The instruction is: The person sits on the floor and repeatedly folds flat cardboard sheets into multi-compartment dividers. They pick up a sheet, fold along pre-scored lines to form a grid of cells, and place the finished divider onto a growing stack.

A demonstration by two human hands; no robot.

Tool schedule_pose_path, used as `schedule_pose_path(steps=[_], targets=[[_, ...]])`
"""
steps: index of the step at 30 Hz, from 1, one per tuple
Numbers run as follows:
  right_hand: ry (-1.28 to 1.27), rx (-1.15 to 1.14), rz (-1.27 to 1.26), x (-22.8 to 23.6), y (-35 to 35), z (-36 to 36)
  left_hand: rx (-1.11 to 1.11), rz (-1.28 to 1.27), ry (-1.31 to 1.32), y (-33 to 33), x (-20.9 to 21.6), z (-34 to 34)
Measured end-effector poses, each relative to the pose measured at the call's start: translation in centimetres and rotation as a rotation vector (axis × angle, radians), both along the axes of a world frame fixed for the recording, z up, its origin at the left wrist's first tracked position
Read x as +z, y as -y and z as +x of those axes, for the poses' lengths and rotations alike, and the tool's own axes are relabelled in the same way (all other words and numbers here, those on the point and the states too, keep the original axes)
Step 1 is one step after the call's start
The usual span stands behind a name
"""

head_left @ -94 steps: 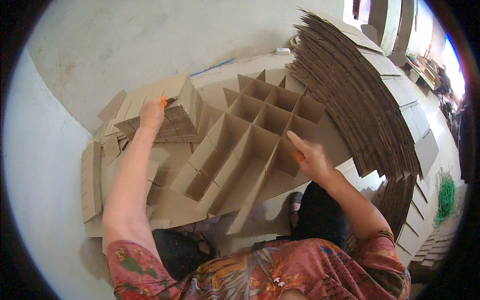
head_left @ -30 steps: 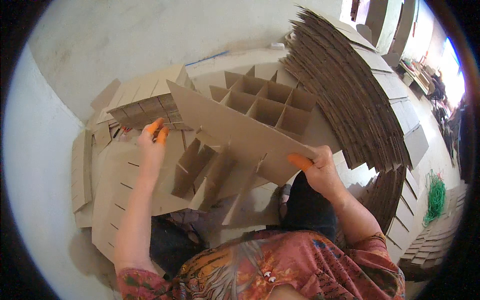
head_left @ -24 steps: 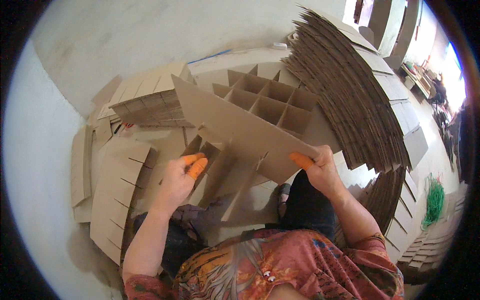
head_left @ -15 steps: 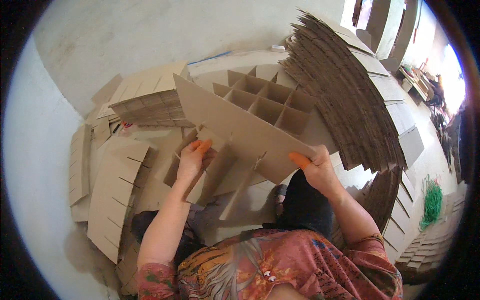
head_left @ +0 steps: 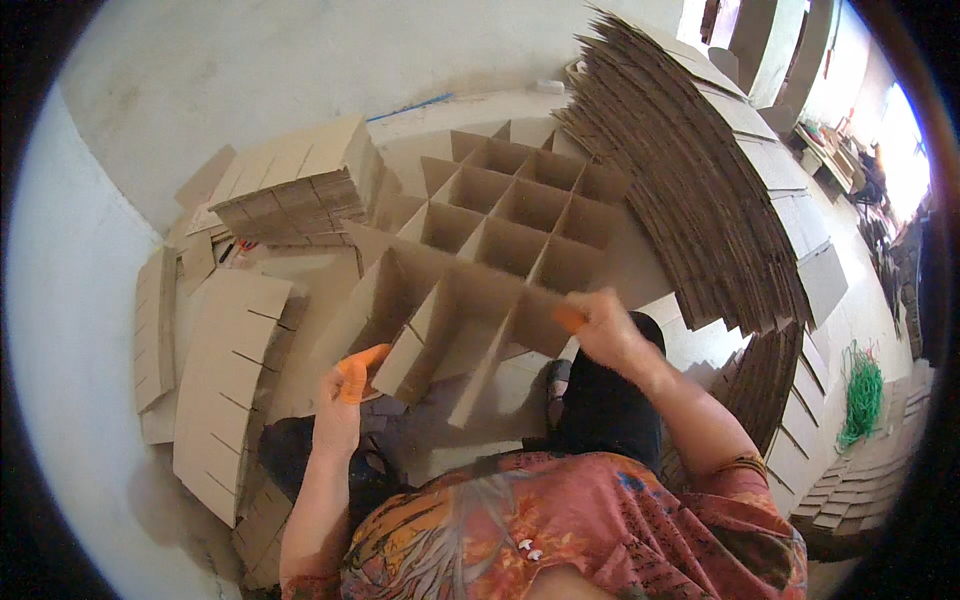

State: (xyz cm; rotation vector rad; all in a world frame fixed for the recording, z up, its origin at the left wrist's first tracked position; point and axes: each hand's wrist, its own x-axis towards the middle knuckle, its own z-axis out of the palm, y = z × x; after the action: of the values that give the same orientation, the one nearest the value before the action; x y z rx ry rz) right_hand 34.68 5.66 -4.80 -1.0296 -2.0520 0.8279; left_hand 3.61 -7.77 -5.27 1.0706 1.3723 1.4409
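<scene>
A half-assembled cardboard divider grid (head_left: 505,205) of interlocking slotted strips lies before me, with square cells. A crosswise strip (head_left: 470,285) is set across its near side, and the lengthwise strips stick out towards me. My right hand (head_left: 610,330) is closed on the right end of that crosswise strip, its orange-covered thumb on the board. My left hand (head_left: 343,390), with orange finger covers, is at the near end of the leftmost lengthwise strip (head_left: 365,305). Its fingers are bent about the edge, slightly blurred and partly hidden.
A tall curved stack of cardboard strips (head_left: 680,180) rises at the right. More slotted cardboard sheets (head_left: 225,370) and a cardboard stack (head_left: 290,185) lie at the left. Green string (head_left: 862,395) is on the far right, and a wall (head_left: 300,60) bounds the back.
The crosswise strip has tilted down and sits lower across the lengthwise strips. My left hand has moved from the middle joint towards me and left. My right hand has shifted slightly left.
</scene>
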Motion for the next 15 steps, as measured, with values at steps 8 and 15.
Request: schedule_pose_path(steps=[8,15], targets=[[0.064,-0.219,-0.129,-2.1,-2.4,0.6,0.445,0.211,-0.303,-2.9,2.9,-4.9],[-0.095,-0.183,-0.083,-4.1,-4.4,-0.5,0.494,0.392,-1.071,-15.2,3.3,-10.9]])
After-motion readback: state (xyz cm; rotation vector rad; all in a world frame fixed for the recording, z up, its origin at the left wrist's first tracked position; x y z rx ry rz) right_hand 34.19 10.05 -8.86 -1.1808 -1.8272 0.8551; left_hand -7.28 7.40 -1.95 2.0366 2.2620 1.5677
